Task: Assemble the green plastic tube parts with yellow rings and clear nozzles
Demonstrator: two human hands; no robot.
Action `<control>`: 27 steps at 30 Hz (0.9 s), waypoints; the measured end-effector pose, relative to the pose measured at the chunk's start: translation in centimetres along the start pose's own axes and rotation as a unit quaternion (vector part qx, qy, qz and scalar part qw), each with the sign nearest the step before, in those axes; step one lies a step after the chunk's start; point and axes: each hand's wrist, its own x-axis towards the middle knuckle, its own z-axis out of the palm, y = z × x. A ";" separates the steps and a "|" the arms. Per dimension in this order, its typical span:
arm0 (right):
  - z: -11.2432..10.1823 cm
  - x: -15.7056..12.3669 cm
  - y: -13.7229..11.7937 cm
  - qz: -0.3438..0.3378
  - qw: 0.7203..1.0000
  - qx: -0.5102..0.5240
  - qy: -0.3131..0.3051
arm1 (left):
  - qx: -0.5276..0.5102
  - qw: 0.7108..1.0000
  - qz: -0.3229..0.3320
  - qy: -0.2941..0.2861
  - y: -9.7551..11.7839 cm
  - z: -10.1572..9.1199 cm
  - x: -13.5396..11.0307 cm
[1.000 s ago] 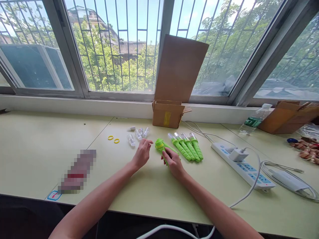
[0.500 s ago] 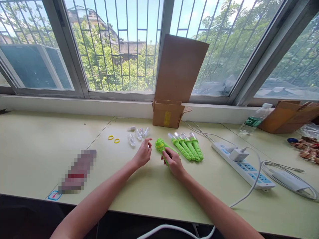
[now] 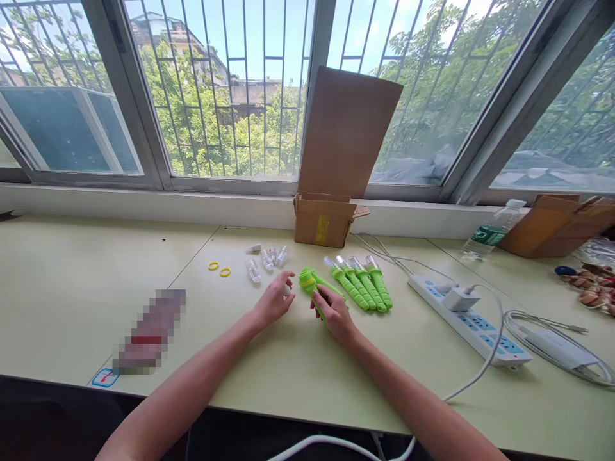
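My right hand is closed around a green plastic handle with a yellow ring near its top end. Another slim green part shows just behind that hand; how the two are joined is hidden. To the left, my left hand has its fingers bent around a small whitish piece, mostly covered and too small to name. The hands are close together but apart. Beyond my left hand lie several clear plastic tubes and two yellow rings.
Several green sticks with clear tips lie in a row right of my right hand. Behind stands an open cardboard box. A white power strip with cables, a bottle and another box are at the right.
The small whitish piece now shows between my left fingers, which have turned slightly. My right hand and the green handle stay almost where they were.
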 end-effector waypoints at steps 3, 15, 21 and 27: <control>0.0 0.0 0.1 0.000 1.000 0.002 -0.002 | 0.018 1.000 0.013 -0.019 0.0 0.0 -0.1; -0.1 0.0 0.3 -0.008 1.000 -0.014 -0.012 | 0.019 0.999 0.019 -0.043 -0.3 0.1 0.0; -0.1 0.0 0.4 -0.011 1.000 -0.017 -0.015 | 0.026 0.998 0.009 -0.056 -0.3 0.0 0.1; -0.1 0.2 0.5 -0.016 1.000 -0.017 -0.018 | 0.061 0.995 0.030 -0.068 0.4 -0.2 -0.1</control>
